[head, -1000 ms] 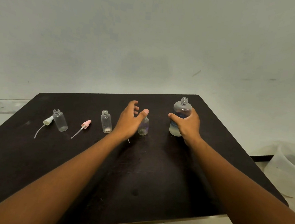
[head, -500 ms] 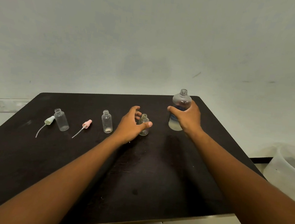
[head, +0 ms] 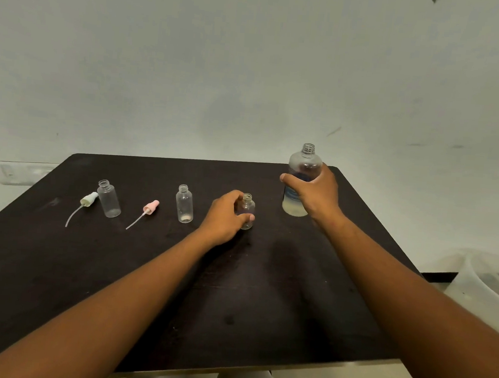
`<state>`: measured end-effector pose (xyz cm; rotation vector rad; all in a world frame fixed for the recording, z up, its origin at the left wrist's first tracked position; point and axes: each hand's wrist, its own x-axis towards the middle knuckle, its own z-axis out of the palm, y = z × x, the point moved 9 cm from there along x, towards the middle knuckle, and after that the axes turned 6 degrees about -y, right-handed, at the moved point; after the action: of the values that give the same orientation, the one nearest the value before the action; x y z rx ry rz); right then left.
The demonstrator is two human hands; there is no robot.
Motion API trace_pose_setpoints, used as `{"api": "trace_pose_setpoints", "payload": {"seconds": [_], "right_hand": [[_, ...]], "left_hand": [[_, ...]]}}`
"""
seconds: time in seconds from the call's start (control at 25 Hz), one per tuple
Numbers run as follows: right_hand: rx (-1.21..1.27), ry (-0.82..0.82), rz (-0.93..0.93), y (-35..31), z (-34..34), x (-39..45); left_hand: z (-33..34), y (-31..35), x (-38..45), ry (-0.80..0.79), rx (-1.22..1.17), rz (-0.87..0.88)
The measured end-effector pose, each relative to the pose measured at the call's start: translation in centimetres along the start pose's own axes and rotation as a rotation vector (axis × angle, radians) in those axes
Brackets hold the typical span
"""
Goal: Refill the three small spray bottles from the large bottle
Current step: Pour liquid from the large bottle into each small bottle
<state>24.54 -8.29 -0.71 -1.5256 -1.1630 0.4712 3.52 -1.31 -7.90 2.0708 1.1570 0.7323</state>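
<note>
Three small clear bottles stand uncapped in a row on the dark table [head: 263,295]. My left hand [head: 226,217] grips the rightmost small bottle [head: 247,208], thumb in front and fingers behind. The middle small bottle [head: 184,203] and the left small bottle [head: 108,198] stand free. My right hand [head: 314,193] holds the large clear bottle [head: 304,166] upright and uncapped, with a little pale liquid at its bottom; it appears lifted slightly off the table.
A white spray cap with tube [head: 88,200] lies left of the left bottle. A pink spray cap with tube [head: 149,208] lies between the left and middle bottles. A translucent plastic tub [head: 487,279] sits off the table's right edge. A wall rises behind.
My right hand has raised the large bottle off the table. My left hand moved from open beside the rightmost small bottle to gripping it.
</note>
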Motion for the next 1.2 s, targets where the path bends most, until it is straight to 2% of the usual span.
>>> {"api": "trace_pose_setpoints", "payload": {"seconds": [0.28, 0.64, 1.2], "right_hand": [[0.008, -0.032, -0.032, -1.5, 1.5, -0.3], [0.047, -0.128, -0.116, -7.0, 3.8, -1.7], [-0.189, -0.366, -0.232, -14.4, 5.1, -4.0]], "left_hand": [[-2.0, 1.6, -0.9, 0.034, -0.036, 0.039], [-8.6, 4.4, -3.2, 0.030, -0.018, 0.096], [-15.8, 8.8, -7.1, 0.107, -0.016, 0.176]]}}
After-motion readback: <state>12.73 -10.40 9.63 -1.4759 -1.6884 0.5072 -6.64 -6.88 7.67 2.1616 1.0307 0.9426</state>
